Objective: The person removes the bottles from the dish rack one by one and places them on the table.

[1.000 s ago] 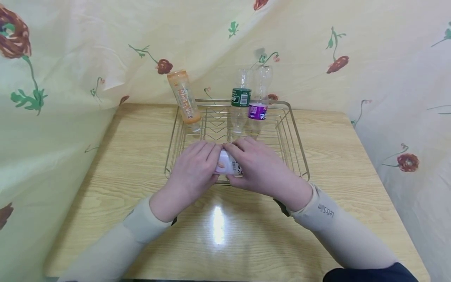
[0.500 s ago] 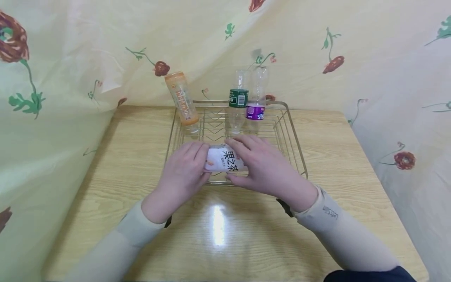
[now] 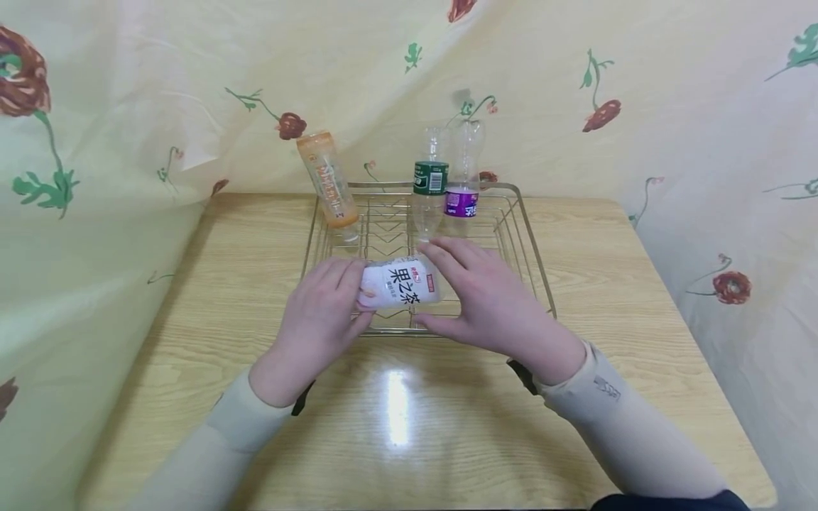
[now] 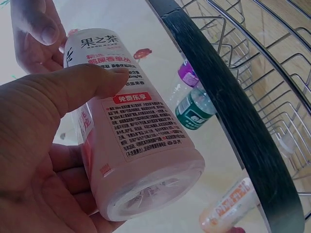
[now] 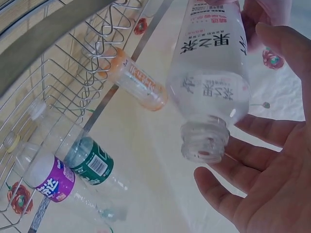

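An empty plastic drink bottle (image 3: pixel 404 282) with a white and pink label lies sideways over the front of a wire rack (image 3: pixel 540 262). My left hand (image 3: pixel 319 305) grips it round the base end, with the thumb across the label in the left wrist view. At the neck end my right hand (image 3: pixel 482 298) is spread, fingers and thumb apart and not wrapped round the bottle. In the right wrist view the bottle's bare neck (image 5: pixel 204 143) shows no cap, and the right fingers (image 5: pixel 248 158) extend behind and beside it.
Three more bottles stand neck down in the rack: an orange-labelled bottle (image 3: pixel 329 181) leaning at the left, a green-labelled bottle (image 3: pixel 431 177) and a purple-labelled bottle (image 3: pixel 461 202) close together. The rack stands on a wooden table (image 3: pixel 255 440), with a floral curtain (image 3: pixel 543 85) behind.
My left hand has drawn the bottle leftward, and more of its label shows. The right hand's grasp has loosened, moving slightly right so a gap now appears between its thumb and fingers.
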Motion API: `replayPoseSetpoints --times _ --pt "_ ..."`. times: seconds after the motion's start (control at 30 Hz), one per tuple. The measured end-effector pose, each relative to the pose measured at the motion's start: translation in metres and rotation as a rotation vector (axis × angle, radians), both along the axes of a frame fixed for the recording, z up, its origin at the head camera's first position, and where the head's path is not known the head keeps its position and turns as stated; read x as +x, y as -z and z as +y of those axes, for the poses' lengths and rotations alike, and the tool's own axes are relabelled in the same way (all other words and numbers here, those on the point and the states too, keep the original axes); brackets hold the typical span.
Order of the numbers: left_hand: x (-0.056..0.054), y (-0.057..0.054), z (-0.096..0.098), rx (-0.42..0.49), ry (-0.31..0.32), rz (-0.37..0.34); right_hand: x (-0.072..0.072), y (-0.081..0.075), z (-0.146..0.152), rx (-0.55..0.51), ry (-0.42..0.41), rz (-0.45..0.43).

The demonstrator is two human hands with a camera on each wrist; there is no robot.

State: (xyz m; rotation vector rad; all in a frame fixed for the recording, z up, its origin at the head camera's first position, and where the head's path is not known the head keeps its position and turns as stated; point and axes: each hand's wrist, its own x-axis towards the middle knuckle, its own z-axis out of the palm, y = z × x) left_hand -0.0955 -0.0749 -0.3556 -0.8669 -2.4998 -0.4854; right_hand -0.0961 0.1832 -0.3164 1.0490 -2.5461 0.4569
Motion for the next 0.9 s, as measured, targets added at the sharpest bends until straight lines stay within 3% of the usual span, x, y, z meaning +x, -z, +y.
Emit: replayPoseSetpoints --times 0.57,0.9 --pt "0.000 0.003 -0.008 0.079 -0.051 -0.056 0.004 -0.005 0.016 -0.018 0.057 -0.041" --pt "0.000 0.006 -0.012 0.143 -0.088 -0.027 0.007 -0.003 0.026 -0.044 0.071 -0.058"
